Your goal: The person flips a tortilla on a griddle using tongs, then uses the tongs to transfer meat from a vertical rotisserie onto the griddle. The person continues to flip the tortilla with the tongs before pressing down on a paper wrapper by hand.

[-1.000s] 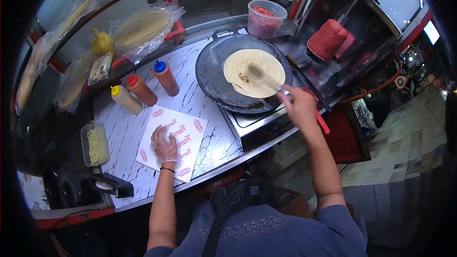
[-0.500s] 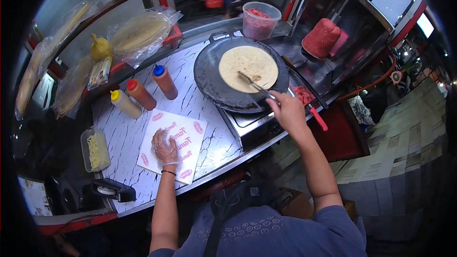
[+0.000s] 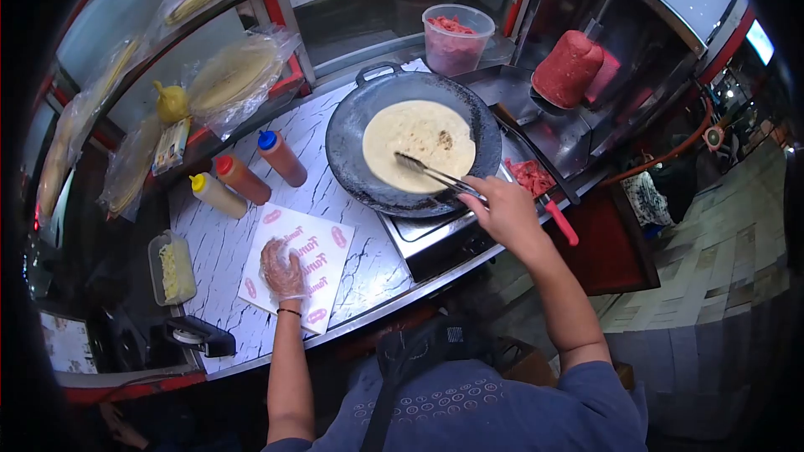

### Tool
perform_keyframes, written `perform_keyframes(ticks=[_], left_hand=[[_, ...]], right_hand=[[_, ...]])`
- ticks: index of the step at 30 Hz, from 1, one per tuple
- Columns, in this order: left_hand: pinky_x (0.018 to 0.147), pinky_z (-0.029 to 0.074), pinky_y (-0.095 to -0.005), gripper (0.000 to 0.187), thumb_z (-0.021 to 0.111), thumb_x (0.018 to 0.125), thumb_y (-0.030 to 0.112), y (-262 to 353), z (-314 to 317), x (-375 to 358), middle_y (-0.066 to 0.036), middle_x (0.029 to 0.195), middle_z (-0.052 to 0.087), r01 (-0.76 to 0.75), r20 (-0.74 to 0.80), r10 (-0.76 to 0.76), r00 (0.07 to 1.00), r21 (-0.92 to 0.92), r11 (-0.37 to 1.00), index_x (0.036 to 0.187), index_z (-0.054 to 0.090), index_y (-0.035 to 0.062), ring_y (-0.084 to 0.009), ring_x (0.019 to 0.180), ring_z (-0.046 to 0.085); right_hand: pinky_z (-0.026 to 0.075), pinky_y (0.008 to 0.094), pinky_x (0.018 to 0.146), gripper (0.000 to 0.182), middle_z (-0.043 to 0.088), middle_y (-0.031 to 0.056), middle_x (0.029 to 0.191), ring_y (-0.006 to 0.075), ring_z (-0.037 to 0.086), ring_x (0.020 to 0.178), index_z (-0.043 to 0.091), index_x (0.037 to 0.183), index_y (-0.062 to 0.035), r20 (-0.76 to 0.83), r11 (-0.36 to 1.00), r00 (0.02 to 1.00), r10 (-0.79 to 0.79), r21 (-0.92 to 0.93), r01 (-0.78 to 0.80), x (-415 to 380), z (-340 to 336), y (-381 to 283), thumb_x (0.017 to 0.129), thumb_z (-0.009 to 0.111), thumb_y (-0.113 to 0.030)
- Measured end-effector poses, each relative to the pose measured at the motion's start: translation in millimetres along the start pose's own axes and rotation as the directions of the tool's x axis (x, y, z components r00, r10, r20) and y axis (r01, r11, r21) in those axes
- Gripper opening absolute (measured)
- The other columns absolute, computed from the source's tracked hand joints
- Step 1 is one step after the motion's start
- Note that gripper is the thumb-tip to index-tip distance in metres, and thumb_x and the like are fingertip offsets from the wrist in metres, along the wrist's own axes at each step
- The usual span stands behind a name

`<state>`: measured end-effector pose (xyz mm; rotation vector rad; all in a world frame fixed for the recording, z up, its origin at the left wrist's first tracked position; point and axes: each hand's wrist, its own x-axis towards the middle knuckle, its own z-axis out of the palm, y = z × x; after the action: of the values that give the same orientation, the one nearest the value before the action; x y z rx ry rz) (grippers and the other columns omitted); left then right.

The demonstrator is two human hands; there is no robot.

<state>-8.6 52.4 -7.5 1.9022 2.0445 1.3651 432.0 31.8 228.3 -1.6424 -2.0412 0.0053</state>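
My left hand [image 3: 283,269], in a clear plastic glove, rests with curled fingers on a stack of white printed paper [image 3: 322,241]. Whether it grips anything is hidden from view. My right hand [image 3: 502,211], bare, is closed around metal tongs [image 3: 440,177]. The tips of the tongs touch a round flatbread [image 3: 394,131] that lies flat in a black pan [image 3: 347,151] on the stove. A brown spot shows on the bread near its right side.
Three sauce bottles, yellow-capped [image 3: 219,196], red-capped [image 3: 244,180] and blue-capped [image 3: 283,159], stand left of the pan. A tub of red strips [image 3: 456,42] is behind it. A red-handled tool [image 3: 559,222], a meat spit [image 3: 568,69] and a shredded-vegetable container [image 3: 173,269] flank the area.
The tongs' tips and the flatbread have moved toward the left and nearer edge of the pan. The bread's brown spot now shows right of the tongs. The camera view has shifted slightly.
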Motion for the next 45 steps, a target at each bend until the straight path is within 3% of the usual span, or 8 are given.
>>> perform_keyframes(ticks=[9, 16, 18, 22, 28, 35, 38, 45], left_hand=[[0.108, 0.044, -0.045, 0.039, 0.07, 0.079, 0.009, 5.4, -2.3, 0.4, -0.02, 0.127, 0.062, 0.031, 0.001, -0.031, 1.0, 0.048, 0.998, 0.116, 0.064, 0.0, -0.038, 0.121, 0.057], [0.108, 0.044, -0.0447, 0.04, 0.07, 0.079, 0.008, 12.0, -3.7, 0.1, -0.019, 0.127, 0.061, 0.022, 0.01, -0.023, 1.0, 0.103, 0.994, 0.118, 0.063, 0.001, -0.0382, 0.12, 0.058], [0.107, 0.044, -0.045, 0.041, 0.069, 0.079, 0.008, 15.6, -3.0, 0.6, -0.02, 0.127, 0.061, 0.039, 0.0, -0.039, 0.999, 0.116, 0.993, 0.119, 0.063, 0.0008, -0.0387, 0.12, 0.058], [0.107, 0.044, -0.0454, 0.042, 0.069, 0.079, 0.008, 15.5, -5.6, 0.9, -0.02, 0.127, 0.06, 0.032, 0.021, -0.035, 0.999, 0.149, 0.988, 0.12, 0.062, 0.0001, -0.0394, 0.119, 0.057], [0.109, 0.043, -0.0433, 0.045, 0.068, 0.081, 0.007, 9.5, -4.5, -0.8, -0.021, 0.128, 0.06, 0.026, 0.047, -0.036, 0.998, 0.191, 0.981, 0.125, 0.06, -0.001, -0.0388, 0.121, 0.057], [0.11, 0.043, -0.0433, 0.044, 0.068, 0.082, 0.008, 17.0, -3.4, 0.7, -0.021, 0.13, 0.059, 0.035, 0.045, -0.042, 0.998, 0.151, 0.988, 0.124, 0.06, -0.0006, -0.0387, 0.122, 0.056], [0.109, 0.043, -0.0447, 0.043, 0.068, 0.08, 0.007, 15.8, -4.6, 0.8, -0.022, 0.129, 0.06, 0.009, 0.042, -0.016, 0.999, 0.151, 0.989, 0.122, 0.061, -0.0017, -0.0396, 0.121, 0.056], [0.109, 0.042, -0.0465, 0.042, 0.069, 0.08, 0.008, 8.1, -2.4, 0.8, -0.023, 0.127, 0.06, -0.006, 0.041, 0.001, 0.999, 0.116, 0.993, 0.12, 0.062, -0.0026, -0.0404, 0.121, 0.056]], right_hand=[[0.054, 0.0459, 0.067, 0.031, 0.071, 0.0135, 0.088, 0.0345, 0.07, 0.079, 0.074, 0.114, -0.0129, -0.088, 0.992, 0.994, 0.068, -0.104, -0.077, 16.6, -14.5, 51.2, 0.094, 0.067, -0.036], [0.055, 0.043, 0.069, 0.032, 0.071, 0.0141, 0.087, 0.0335, 0.07, 0.079, 0.075, 0.111, -0.0112, 0.016, 0.987, 0.993, -0.114, 0.119, 0.111, 13.6, -40.0, 71.6, 0.091, 0.072, -0.036], [0.054, 0.0421, 0.068, 0.028, 0.071, 0.013, 0.082, 0.0333, 0.07, 0.075, 0.077, 0.107, -0.0109, 0.14, 0.994, 0.99, 0.02, 0.1, -0.035, 23.1, -59.3, 87.2, 0.088, 0.074, -0.032], [0.054, 0.044, 0.063, 0.029, 0.069, 0.0114, 0.082, 0.0344, 0.068, 0.072, 0.074, 0.113, -0.014, -0.103, 0.998, 0.995, 0.008, -0.069, -0.015, 36.8, -19.4, 87.7, 0.093, 0.07, -0.033], [0.053, 0.0426, 0.063, 0.032, 0.067, 0.0099, 0.081, 0.0317, 0.068, 0.072, 0.073, 0.116, -0.015, 0.105, 0.982, 0.977, -0.188, 0.011, 0.188, 30.0, -34.5, 66.8, 0.092, 0.07, -0.037], [0.053, 0.0435, 0.065, 0.035, 0.07, 0.0115, 0.087, 0.034, 0.069, 0.075, 0.074, 0.116, -0.0136, -0.064, 0.996, 0.998, 0.006, -0.087, -0.012, 35.9, -28.1, 89.4, 0.091, 0.07, -0.038], [0.054, 0.0423, 0.066, 0.034, 0.069, 0.011, 0.086, 0.034, 0.069, 0.077, 0.073, 0.115, -0.0119, 0.013, 0.987, 0.987, -0.159, 0.015, 0.159, 18.5, -12.0, 73.8, 0.092, 0.07, -0.037], [0.054, 0.0437, 0.072, 0.034, 0.07, 0.0108, 0.089, 0.0328, 0.069, 0.083, 0.073, 0.116, -0.0117, 0.093, 0.999, 0.996, -0.011, -0.042, 0.015, -3.1, -51.4, 71.6, 0.091, 0.071, -0.036]])
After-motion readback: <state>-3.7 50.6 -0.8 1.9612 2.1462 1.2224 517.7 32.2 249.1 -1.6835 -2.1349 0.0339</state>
